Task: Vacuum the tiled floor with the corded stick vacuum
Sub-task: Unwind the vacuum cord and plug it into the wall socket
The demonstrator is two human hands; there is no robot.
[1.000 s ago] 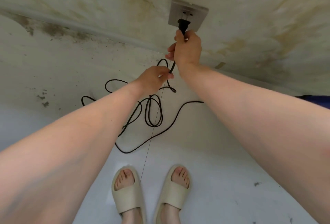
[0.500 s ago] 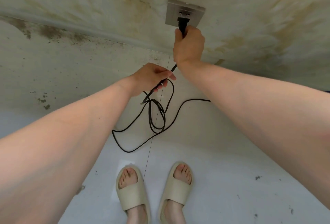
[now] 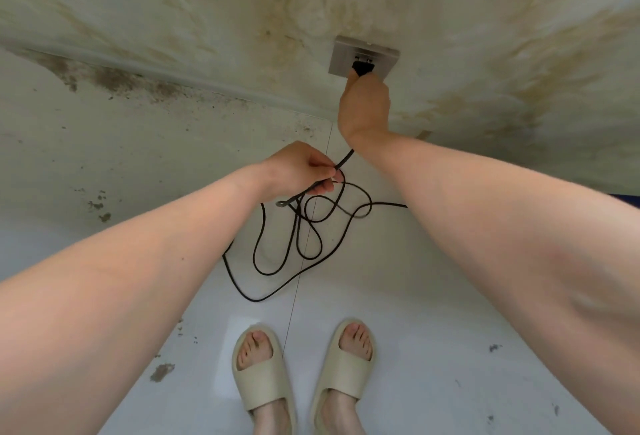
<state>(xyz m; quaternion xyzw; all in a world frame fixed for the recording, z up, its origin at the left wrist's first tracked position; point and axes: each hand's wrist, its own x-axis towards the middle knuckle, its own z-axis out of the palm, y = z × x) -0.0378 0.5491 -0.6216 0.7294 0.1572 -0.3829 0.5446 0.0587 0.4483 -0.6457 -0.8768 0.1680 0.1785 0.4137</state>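
While the right hand (image 3: 365,105) reaches to the far wall, its fingers are curled around the black plastic plug (image 3: 362,68), which sits against the face of the grey square wall socket (image 3: 363,56); whether the pins are fully seated cannot be told. From under that wrist the thin black power cord (image 3: 301,237) runs down and to the left into the left hand (image 3: 301,169), whose thumb and curled fingertips pinch a stretch of it just below the right wrist. Beneath the left hand the cord hangs in several loose, overlapping loops that lie on the pale grey glossy tiled floor (image 3: 433,348), with one strand leading away to the right behind the right forearm and another curving left behind the left forearm. The stick vacuum itself is out of view. Near the bottom edge, two feet in cream foam slide sandals (image 3: 301,375) stand side by side on the tiles, either side of a thin grout line. Across the far side, the cream stained wall (image 3: 173,18) meets the floor, where dark speckled grime lies along the left stretch of the joint.
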